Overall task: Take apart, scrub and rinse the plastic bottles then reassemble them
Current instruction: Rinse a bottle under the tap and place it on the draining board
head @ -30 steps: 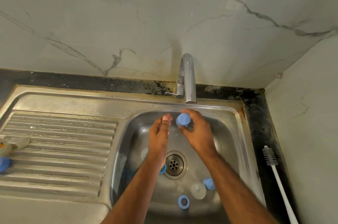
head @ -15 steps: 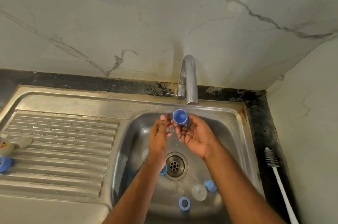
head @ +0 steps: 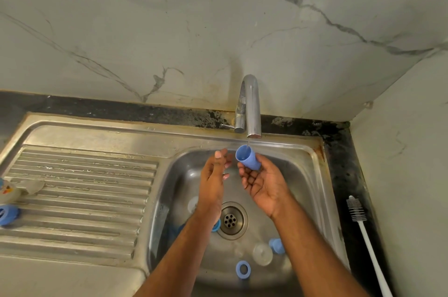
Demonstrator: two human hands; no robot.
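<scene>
The right hand is holding a small blue cap at its fingertips, palm up, mouth tilted toward the faucet, whose thin stream is falling into it. The left hand, just beside it, is hovering with fingers relaxed and apart, gripping nothing. Below both hands, in the sink basin, a blue ring, a clear disc and another blue piece are lying near the drain.
</scene>
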